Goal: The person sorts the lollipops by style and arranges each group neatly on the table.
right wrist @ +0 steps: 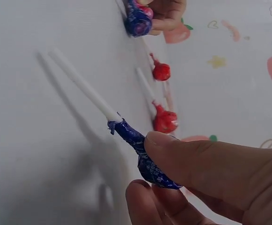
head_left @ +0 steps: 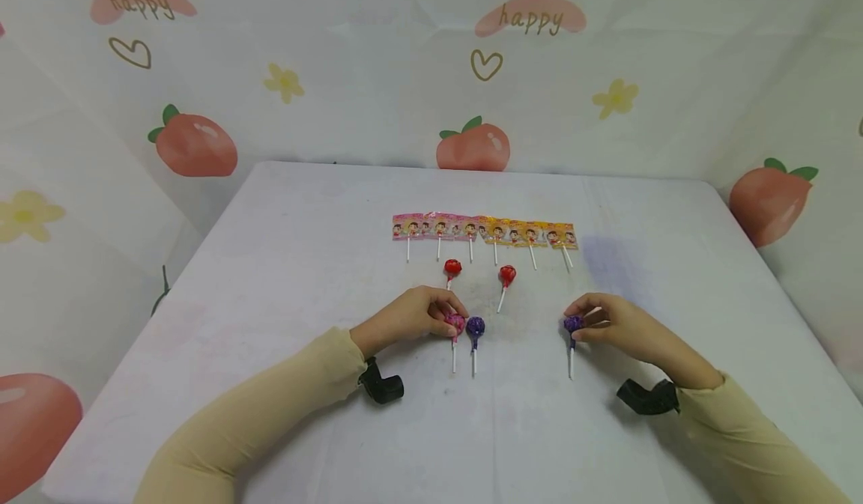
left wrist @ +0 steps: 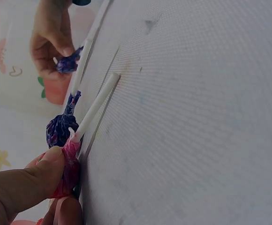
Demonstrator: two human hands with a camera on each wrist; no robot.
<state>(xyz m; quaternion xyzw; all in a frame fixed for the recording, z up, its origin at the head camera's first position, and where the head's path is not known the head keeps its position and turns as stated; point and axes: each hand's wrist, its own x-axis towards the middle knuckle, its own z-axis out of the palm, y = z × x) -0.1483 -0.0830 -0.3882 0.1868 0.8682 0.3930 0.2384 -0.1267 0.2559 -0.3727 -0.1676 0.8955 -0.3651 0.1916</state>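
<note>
My left hand (head_left: pixel 421 313) pinches a pink-wrapped lollipop (head_left: pixel 455 324) by its head, its white stick pointing toward me. Just right of it lies a purple lollipop (head_left: pixel 476 329), close beside the pink one in the left wrist view. My right hand (head_left: pixel 616 324) holds another purple lollipop (head_left: pixel 573 324) between thumb and fingers. In the right wrist view that purple lollipop (right wrist: pixel 147 161) shows its wrapper twisted around the white stick, which casts a shadow on the table. Beyond the hands lie two red lollipops, one (head_left: pixel 452 267) partly behind my left hand and one (head_left: pixel 507 275) between the hands.
At the back, a row of flat-packed lollipops spans pink wrappers (head_left: pixel 440 226) on the left and yellow wrappers (head_left: pixel 526 232) on the right. The white-covered table (head_left: pixel 323 249) meets a fruit-printed cloth (head_left: pixel 377 77) behind. A black wrist mount (head_left: pixel 383 386) sits under the left sleeve.
</note>
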